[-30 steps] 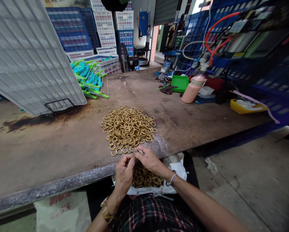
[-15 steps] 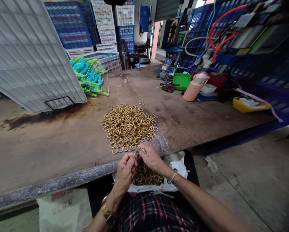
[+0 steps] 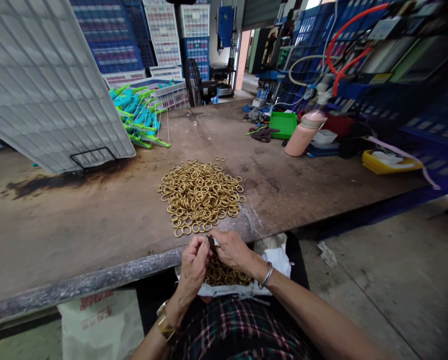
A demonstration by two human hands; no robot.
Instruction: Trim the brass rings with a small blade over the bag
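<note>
My left hand [image 3: 194, 261] is closed in a pinch over the near edge of the table. Its fingertips hold what looks like a ring, mostly hidden now. Against it, my right hand [image 3: 234, 251] is closed around a small pale, shiny piece [image 3: 215, 242] whose kind I cannot make out. Just beyond both hands, a heap of brass-coloured rings [image 3: 201, 195] lies on the table. Below them, more brass rings [image 3: 226, 274] fill an open white sack [image 3: 280, 260] on my lap, partly covered by my hands.
A big white plastic crate [image 3: 51, 85] stands tilted on the table [image 3: 96, 215] at left, with green and turquoise pieces [image 3: 141, 115] behind it. To the right are a pink bottle [image 3: 302, 135], a green tray [image 3: 283, 125] and a yellow tray [image 3: 389, 162]. A printed bag [image 3: 100, 325] hangs below.
The hands have drawn closer together at the fingertips, and the right hand has shifted slightly down. A thin gold edge seen between the fingers before is now hidden. The view has tilted a little.
</note>
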